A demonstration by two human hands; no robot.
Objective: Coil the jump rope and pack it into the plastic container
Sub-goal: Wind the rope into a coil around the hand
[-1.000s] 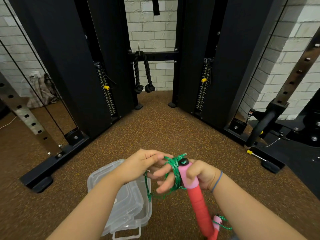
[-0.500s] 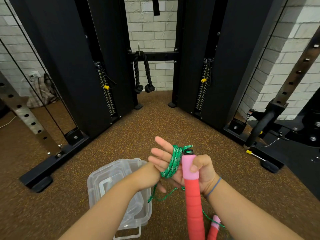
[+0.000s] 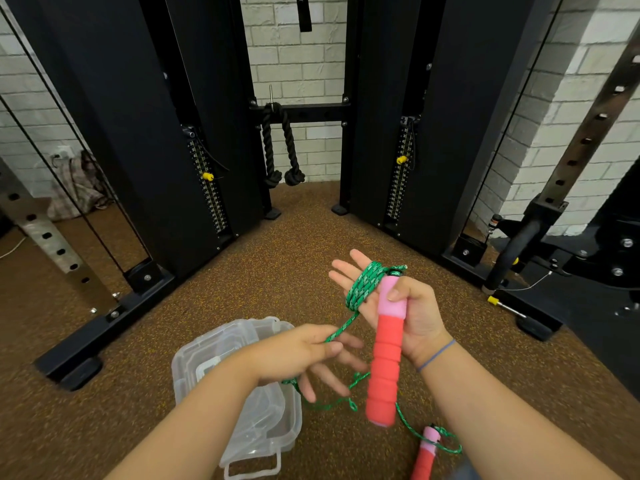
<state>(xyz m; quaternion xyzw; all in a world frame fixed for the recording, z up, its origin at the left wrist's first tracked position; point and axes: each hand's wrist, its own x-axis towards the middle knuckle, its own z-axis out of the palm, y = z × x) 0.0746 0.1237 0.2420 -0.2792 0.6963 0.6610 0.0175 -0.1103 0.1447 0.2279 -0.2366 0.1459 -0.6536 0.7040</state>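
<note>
Through the head camera, your right hand (image 3: pixel 415 317) lies palm up with its fingers straight. The green jump rope (image 3: pixel 363 289) is wound in several turns around them, and your thumb clamps the red-and-pink handle (image 3: pixel 384 358) against the palm. Your left hand (image 3: pixel 304 355) pinches a strand of the rope between thumb and forefinger, the other fingers spread. The second handle (image 3: pixel 425 455) shows low beside your right forearm. The clear plastic container (image 3: pixel 270 431) sits on the brown floor (image 3: pixel 242 271) under your left forearm.

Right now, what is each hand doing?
Left hand: pinches the green rope.
Right hand: thumb holds the red handle; rope coiled round its straight fingers.
</note>
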